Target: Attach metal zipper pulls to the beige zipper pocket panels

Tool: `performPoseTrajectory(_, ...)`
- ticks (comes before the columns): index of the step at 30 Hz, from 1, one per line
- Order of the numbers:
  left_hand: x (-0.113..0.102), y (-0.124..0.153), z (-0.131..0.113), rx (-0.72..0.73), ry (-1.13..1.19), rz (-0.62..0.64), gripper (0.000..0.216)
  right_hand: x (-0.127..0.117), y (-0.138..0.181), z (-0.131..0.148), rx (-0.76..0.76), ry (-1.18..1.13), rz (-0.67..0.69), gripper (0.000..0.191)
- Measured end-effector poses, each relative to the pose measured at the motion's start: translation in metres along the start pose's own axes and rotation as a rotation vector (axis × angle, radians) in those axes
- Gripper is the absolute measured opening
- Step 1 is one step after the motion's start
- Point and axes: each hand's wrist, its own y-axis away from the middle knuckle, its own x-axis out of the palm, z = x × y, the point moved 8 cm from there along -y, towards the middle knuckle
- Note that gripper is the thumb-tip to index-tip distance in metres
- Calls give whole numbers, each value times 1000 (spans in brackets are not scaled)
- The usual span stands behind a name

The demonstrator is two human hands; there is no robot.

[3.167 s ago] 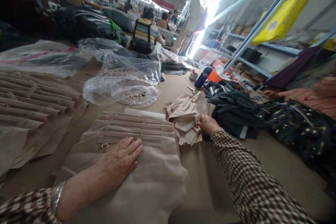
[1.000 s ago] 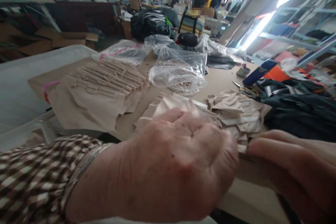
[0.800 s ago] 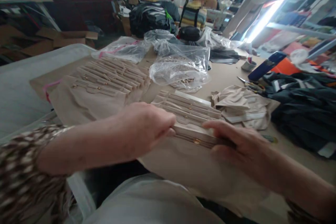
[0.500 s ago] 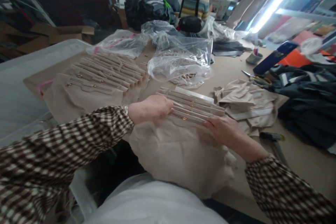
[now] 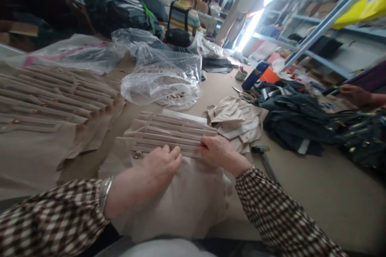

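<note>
Before me lies a stack of overlapping beige fabric pieces with zippers (image 5: 170, 130), their zipper strips stepped one behind another. My left hand (image 5: 155, 170) is on the nearest piece, its curled fingers closed at the middle of the zipper strip; the thumb is hidden. A metal zipper pull (image 5: 137, 154) shows to the left of those fingers. My right hand (image 5: 221, 152) pinches the right end of the same strip between thumb and fingers. From both hands the loose beige cloth (image 5: 193, 196) hangs toward my body over the table's near edge.
A second row of zippered beige pieces (image 5: 57, 92) lies left. Behind are clear plastic bags (image 5: 169, 68). To the right are crumpled beige cloth (image 5: 235, 114), a hammer (image 5: 265, 158), scissors (image 5: 245, 94) and dark garments (image 5: 297, 116). Another person's hand (image 5: 356, 96) is at far right.
The view has swung right and nearer the table. My left hand has gone from the strip's left end to its middle. My right hand stays at the right end.
</note>
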Motion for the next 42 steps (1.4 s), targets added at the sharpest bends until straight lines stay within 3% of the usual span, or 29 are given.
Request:
performPoseTrajectory(3, 16, 2, 1, -39, 61, -5, 40, -13, 13, -73, 166, 12, -158, 23)
performPoseTrajectory(6, 19, 3, 4, -46, 69, -11, 43, -6, 20, -141, 277, 78, -127, 28)
performPoseTrajectory(8, 18, 3, 5, -57, 53, -8, 42, 2, 16, -165, 267, 71, -94, 40)
performPoseTrajectory(12, 18, 4, 3, -61, 27, -20, 42, 14, 3, -176, 216, 39, -93, 54)
performPoseTrajectory(18, 21, 6, 1, -81, -18, -45, 47, 15, 9, -185, 200, 7, -169, 43)
performPoseTrajectory(21, 21, 6, 1, -63, -30, -47, 46, -5, 18, -196, 243, 3, -250, 42)
performPoseTrajectory(24, 22, 7, 4, -30, -5, -54, 44, -48, 32, -202, 299, 21, -376, 37)
performPoseTrajectory(29, 5, 2, 8, -15, 73, -51, 37, -145, 66, -184, 379, 117, -579, 40)
performPoseTrajectory(31, -19, -4, -2, 48, 112, -80, 28, -179, 78, -163, 377, 174, -597, 39)
performPoseTrajectory(33, -56, -9, -19, 155, 176, -181, 19, -202, 83, -133, 322, 206, -560, 35)
performPoseTrajectory(36, -126, -9, -45, 317, 221, -493, 17, -214, 84, -84, 224, 127, -451, 31)
performPoseTrajectory(38, -161, -6, -54, 353, 180, -690, 21, -205, 83, -47, 95, -92, -333, 33)
performPoseTrajectory(40, -179, -4, -56, 322, 134, -800, 25, -193, 84, -8, -59, -381, -224, 37)
performPoseTrajectory(42, -181, -4, -53, 271, 138, -815, 27, -182, 87, 16, -103, -612, -181, 37)
